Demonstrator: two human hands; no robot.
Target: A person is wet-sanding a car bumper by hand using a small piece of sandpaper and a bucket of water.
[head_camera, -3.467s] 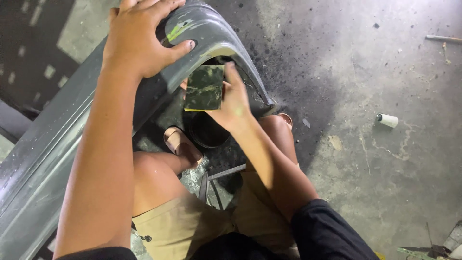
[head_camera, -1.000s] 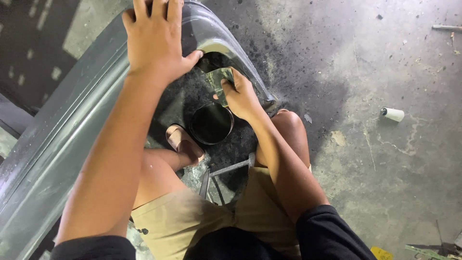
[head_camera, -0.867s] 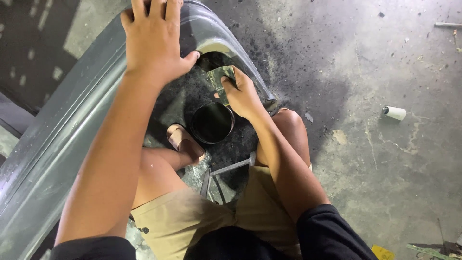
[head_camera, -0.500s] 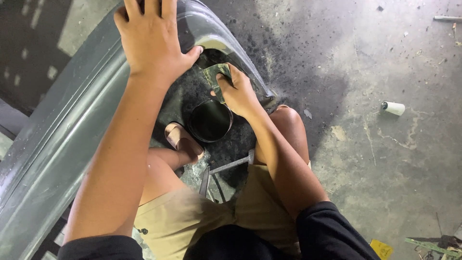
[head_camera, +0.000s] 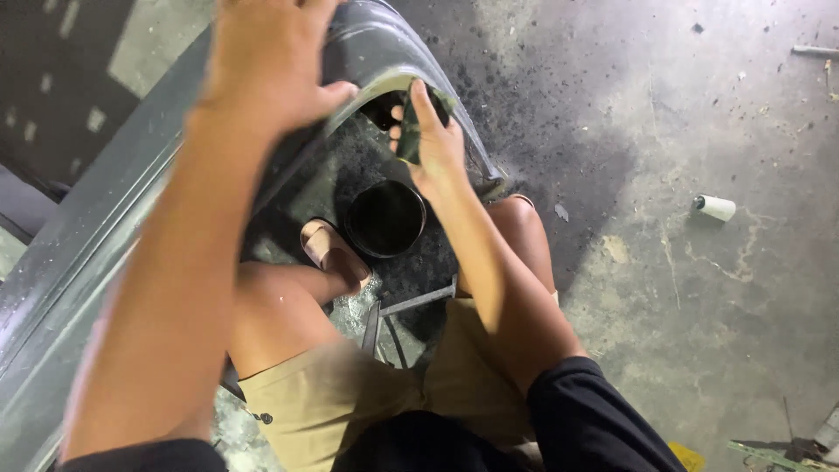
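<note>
Grey panel (head_camera: 96, 253) runs lower-left to upper-right (curved end); left hand (head_camera: 266, 65) spread flat, right hand (head_camera: 433, 149) pinching pad (head_camera: 409, 131).

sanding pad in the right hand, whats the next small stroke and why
Probably a short rub along the curved grey panel edge: the right hand presses the dark pad just inside that edge, the left hand braces the top, and a black bowl sits below.

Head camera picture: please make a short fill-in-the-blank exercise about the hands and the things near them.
1. The left hand lies flat on the curved grey ____.
2. The right hand presses a dark ____ against the panel's inner edge.
3. A small white roll lies on the ____.

Missing words: panel; sheet; floor
</note>
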